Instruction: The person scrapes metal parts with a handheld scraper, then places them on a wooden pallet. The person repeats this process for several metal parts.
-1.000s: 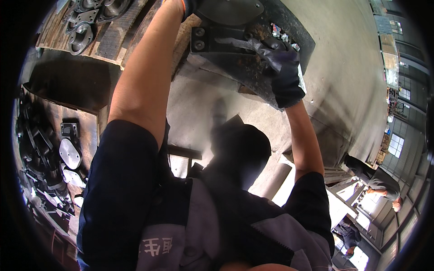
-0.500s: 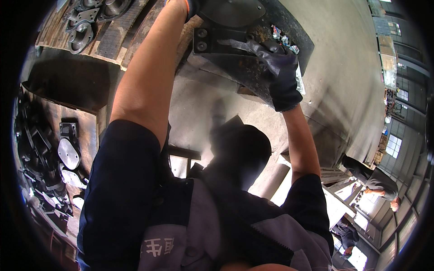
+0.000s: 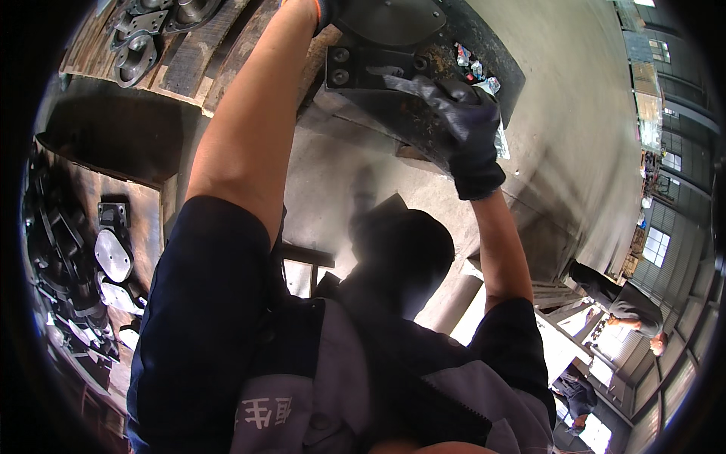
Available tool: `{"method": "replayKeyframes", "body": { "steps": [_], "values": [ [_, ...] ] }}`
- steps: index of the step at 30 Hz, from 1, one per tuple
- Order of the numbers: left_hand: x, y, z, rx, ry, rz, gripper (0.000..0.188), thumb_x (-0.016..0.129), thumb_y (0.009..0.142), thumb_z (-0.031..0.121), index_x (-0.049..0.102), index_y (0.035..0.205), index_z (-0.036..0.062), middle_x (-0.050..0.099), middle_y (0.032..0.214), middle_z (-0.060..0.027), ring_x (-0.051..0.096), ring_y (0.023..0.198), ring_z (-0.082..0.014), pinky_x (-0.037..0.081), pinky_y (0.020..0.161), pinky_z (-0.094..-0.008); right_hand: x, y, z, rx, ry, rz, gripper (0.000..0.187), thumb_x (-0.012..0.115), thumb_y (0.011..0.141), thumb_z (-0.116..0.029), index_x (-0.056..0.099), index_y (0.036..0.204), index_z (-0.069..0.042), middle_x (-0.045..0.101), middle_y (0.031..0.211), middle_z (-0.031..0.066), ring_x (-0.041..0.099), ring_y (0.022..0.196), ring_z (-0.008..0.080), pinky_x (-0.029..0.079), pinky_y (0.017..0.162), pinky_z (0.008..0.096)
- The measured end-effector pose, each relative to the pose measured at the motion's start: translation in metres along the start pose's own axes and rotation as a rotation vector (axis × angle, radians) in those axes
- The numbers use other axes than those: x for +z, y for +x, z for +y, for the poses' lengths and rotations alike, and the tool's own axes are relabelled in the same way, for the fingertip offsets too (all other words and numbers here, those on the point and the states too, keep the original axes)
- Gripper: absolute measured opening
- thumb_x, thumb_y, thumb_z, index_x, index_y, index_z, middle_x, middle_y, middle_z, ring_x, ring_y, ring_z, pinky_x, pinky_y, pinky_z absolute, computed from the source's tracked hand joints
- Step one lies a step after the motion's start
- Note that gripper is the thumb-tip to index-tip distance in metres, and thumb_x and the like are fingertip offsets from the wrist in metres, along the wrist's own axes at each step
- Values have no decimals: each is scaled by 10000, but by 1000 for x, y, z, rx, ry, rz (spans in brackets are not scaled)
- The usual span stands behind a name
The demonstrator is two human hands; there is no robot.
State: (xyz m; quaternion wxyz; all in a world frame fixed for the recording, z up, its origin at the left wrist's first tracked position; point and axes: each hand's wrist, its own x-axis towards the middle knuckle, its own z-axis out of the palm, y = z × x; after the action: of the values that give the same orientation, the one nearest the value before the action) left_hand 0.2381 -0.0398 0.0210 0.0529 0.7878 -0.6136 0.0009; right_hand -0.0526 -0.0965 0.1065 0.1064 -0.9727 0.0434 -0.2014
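My right hand (image 3: 470,125), in a dark glove, reaches over a dark work surface (image 3: 508,72). Its index finger stretches left to the flat base of a dark metal bracket (image 3: 363,79), at or just above it. The other fingers are bent, and nothing shows in them. The base carries bolt holes, and a rounded plate (image 3: 389,21) with small holes rises on its far side. At the upper frame edge, my left hand (image 3: 327,11), in a dark glove with an orange cuff, is beside the bracket's left end. Its fingers are cut off from view.
Small crumpled colored wrappers (image 3: 473,64) lie right of the bracket. A wooden pallet (image 3: 189,64) at upper left bears several metal castings (image 3: 138,60). More brackets (image 3: 113,253) crowd a board at far left. Two people (image 3: 637,310) are at the far right.
My right hand has dipped slightly toward me, its index finger still stretched over the bracket base. My left arm has barely moved.
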Motion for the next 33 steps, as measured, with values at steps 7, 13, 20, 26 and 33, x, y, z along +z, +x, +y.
{"method": "replayKeyframes", "body": {
  "steps": [7, 13, 20, 26, 33],
  "values": [
    [19, 5, -11, 71, -1, 38, 514, 394, 861, 26, 362, 1358, 151, 472, 1346, -82, 519, 1172, -191, 399, 967, -257, 11, 21, -24, 41, -166, 54, 200, 749, 736, -176, 680, 839, -20, 673, 782, 107, 637, 661, 184, 496, 631, 291],
    [-3, 4, 0, 16, -137, -37, 477, 383, 875, 39, 386, 1341, 143, 472, 1348, -85, 515, 1179, -188, 397, 969, -262, 23, 3, 0, 296, -9, 20, 169, 632, 796, -215, 686, 956, -223, 645, 935, -13, 614, 771, 220, 480, 697, 366],
    [-3, 3, 2, 26, 27, -88, 455, 426, 866, 78, 411, 1318, 126, 488, 1329, -85, 524, 1161, -185, 396, 968, -272, 16, -2, 13, 220, 57, 118, 255, 753, 761, -232, 700, 901, -26, 672, 756, 43, 596, 679, 97, 474, 659, 244],
    [2, -4, -6, 102, 241, -143, 483, 455, 857, 103, 381, 1334, 119, 470, 1343, -62, 471, 1211, -165, 362, 996, -254, 25, -17, 34, 506, 260, 72, 286, 733, 776, -236, 688, 978, -39, 674, 778, 34, 600, 691, 102, 479, 671, 259],
    [40, -10, -24, 240, 418, 375, 414, 527, 884, 217, 464, 1279, 108, 518, 1288, -43, 509, 1142, -150, 379, 966, -253, 3, -27, 11, 204, 239, 153, 319, 620, 757, 11, 654, 1071, -31, 656, 895, 30, 586, 752, 98, 484, 681, 251]
  ]
}}
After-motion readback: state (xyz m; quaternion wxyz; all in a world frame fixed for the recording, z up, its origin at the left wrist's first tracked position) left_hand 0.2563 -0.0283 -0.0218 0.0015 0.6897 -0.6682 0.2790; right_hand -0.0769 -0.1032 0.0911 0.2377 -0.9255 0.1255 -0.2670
